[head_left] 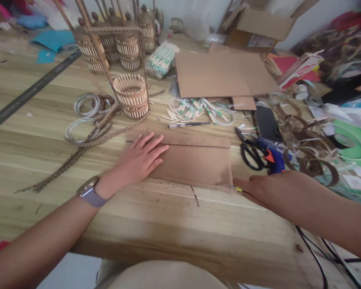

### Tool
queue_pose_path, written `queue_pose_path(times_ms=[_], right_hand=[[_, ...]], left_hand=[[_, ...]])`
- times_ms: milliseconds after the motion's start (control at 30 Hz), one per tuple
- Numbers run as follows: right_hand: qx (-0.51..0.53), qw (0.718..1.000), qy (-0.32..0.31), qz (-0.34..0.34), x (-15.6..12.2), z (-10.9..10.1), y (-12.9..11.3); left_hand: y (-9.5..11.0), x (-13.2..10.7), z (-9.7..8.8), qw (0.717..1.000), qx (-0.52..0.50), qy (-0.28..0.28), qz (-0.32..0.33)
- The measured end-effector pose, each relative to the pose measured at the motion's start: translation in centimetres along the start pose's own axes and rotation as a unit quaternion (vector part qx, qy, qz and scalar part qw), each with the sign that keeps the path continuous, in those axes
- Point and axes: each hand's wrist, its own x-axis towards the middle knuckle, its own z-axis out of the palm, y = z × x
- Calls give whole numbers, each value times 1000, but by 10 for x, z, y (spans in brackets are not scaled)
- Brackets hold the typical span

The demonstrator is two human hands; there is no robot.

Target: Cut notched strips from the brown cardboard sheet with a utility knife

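Note:
My left hand (140, 158) lies flat with fingers stretched out on the left end of a brown cardboard sheet (195, 162) on the wooden table (156, 224). My right hand (270, 188) is closed at the sheet's lower right corner, gripping a thin tool with a yellow tip (238, 189) that I cannot make out fully. A narrower cardboard strip (192, 138) lies along the sheet's far edge. A watch (88, 192) sits on my left wrist.
Black-handled scissors (251, 152) and a blue glue gun (272, 157) lie right of the sheet. A stick-built basket (132, 95), tape rolls (86, 105), braided strips (78, 152), a pen (188, 125), larger cardboard (213, 74) and cardboard rings (313, 160) fill the far side. Cables (315, 261) hang at the right edge.

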Motion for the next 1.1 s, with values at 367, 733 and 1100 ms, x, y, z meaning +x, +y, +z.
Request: queue_pose_path(times_ms=[367, 733, 1100], right_hand=[[60, 997, -39, -7, -14, 6, 16], [32, 999, 27, 2, -35, 58, 31], [84, 996, -19, 15, -37, 50, 34]], left_hand=[[-2, -1, 1, 1000, 0, 3, 1], [-2, -1, 1, 1000, 11, 4, 4], [0, -1, 0, 1000, -8, 3, 0]])
